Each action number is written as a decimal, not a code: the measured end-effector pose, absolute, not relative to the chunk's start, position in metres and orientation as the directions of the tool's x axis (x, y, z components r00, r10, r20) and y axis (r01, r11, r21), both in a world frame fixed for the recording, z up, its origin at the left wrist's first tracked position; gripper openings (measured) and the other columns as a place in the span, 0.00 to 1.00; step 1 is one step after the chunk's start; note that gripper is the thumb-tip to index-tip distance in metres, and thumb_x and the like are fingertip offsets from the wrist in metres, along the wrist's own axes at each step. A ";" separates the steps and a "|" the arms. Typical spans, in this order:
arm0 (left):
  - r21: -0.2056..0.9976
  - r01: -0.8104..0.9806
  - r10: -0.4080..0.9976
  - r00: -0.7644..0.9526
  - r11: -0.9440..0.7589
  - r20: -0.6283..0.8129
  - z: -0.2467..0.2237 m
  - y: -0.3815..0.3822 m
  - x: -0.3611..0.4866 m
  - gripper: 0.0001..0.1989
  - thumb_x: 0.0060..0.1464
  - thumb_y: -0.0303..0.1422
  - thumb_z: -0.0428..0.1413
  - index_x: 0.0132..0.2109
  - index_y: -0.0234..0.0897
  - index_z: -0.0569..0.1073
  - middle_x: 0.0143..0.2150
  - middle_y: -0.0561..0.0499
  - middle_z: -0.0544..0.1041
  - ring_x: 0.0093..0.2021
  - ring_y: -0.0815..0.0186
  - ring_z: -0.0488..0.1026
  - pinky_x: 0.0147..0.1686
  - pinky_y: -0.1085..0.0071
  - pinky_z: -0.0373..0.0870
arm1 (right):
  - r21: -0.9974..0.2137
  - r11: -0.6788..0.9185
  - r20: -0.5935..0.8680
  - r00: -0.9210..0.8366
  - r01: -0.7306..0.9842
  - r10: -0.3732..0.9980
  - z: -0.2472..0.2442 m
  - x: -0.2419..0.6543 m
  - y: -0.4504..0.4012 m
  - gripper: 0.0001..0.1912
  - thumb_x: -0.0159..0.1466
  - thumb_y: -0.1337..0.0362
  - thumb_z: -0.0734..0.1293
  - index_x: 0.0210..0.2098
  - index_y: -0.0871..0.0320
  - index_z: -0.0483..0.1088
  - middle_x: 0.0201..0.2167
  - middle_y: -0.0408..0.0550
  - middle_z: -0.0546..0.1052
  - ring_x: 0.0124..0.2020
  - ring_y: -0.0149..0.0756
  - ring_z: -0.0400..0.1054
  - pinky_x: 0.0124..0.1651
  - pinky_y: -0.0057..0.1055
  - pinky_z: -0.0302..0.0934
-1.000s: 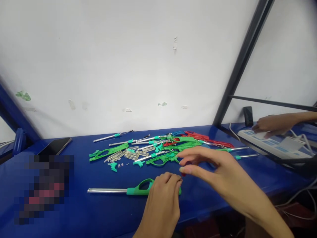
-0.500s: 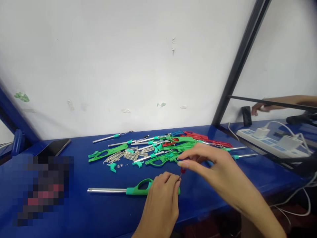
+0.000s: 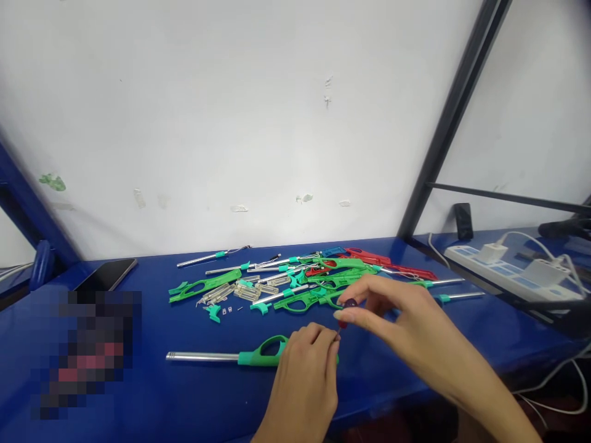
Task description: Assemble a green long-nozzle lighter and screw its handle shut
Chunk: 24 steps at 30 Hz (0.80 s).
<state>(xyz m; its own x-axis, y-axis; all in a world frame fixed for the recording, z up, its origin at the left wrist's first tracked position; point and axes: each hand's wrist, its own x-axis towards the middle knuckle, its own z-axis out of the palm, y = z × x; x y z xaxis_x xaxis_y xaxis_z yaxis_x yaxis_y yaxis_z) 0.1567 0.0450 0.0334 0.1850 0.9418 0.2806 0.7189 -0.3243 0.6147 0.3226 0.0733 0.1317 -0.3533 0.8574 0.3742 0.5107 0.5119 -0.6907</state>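
Observation:
A long-tubed lighter (image 3: 252,359) with a green handle lies flat on the blue table, its metal tube pointing left. My left hand (image 3: 305,372) is closed over the lighter's grip and hides most of it. In my right hand (image 3: 392,307), thumb and forefinger pinch the reddish handle of a small screwdriver (image 3: 351,304). The screwdriver's shaft slants down to the left hand's fingertips, at the lighter's rear end; its tip is hidden. Behind both hands lie green handle shells (image 3: 295,303), metal tubes (image 3: 270,265) and clear fuel tanks (image 3: 248,290) in a loose pile.
Red shells (image 3: 367,253) rest at the pile's right. A teal trigger piece (image 3: 214,313) lies left of the pile. At the far left is a phone (image 3: 108,274), above a blurred-out patch. Beyond a black frame post (image 3: 450,123) sit a white power strip (image 3: 480,261) and another phone (image 3: 463,220).
The view has shifted slightly. Another person's hand at the right has left the picture. More of the screwdriver's handle top shows between my right fingers; my left hand keeps its hold.

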 end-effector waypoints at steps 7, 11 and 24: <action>0.602 0.722 0.935 0.201 -0.342 0.292 0.032 0.044 0.155 0.17 0.71 0.24 0.45 0.49 0.41 0.78 0.48 0.47 0.80 0.48 0.53 0.78 0.53 0.53 0.73 | -0.604 0.597 0.403 -0.443 0.528 0.801 0.129 0.329 0.068 0.08 0.70 0.55 0.71 0.49 0.44 0.79 0.49 0.41 0.84 0.47 0.40 0.78 0.48 0.32 0.72; 0.606 0.721 0.937 0.188 -0.336 0.295 0.032 0.044 0.156 0.17 0.71 0.25 0.45 0.49 0.42 0.78 0.49 0.47 0.80 0.49 0.54 0.78 0.54 0.52 0.73 | -0.663 0.637 0.376 -0.560 0.393 0.738 0.133 0.332 0.072 0.09 0.74 0.58 0.68 0.46 0.42 0.83 0.44 0.39 0.86 0.48 0.40 0.80 0.53 0.33 0.71; 0.577 0.735 0.927 0.204 -0.357 0.315 0.025 0.047 0.154 0.18 0.65 0.26 0.53 0.59 0.43 0.75 0.54 0.44 0.79 0.52 0.49 0.78 0.55 0.46 0.74 | -0.597 0.537 0.406 -0.353 0.596 0.843 0.132 0.315 0.073 0.08 0.69 0.57 0.73 0.36 0.51 0.72 0.31 0.38 0.77 0.30 0.33 0.71 0.33 0.29 0.64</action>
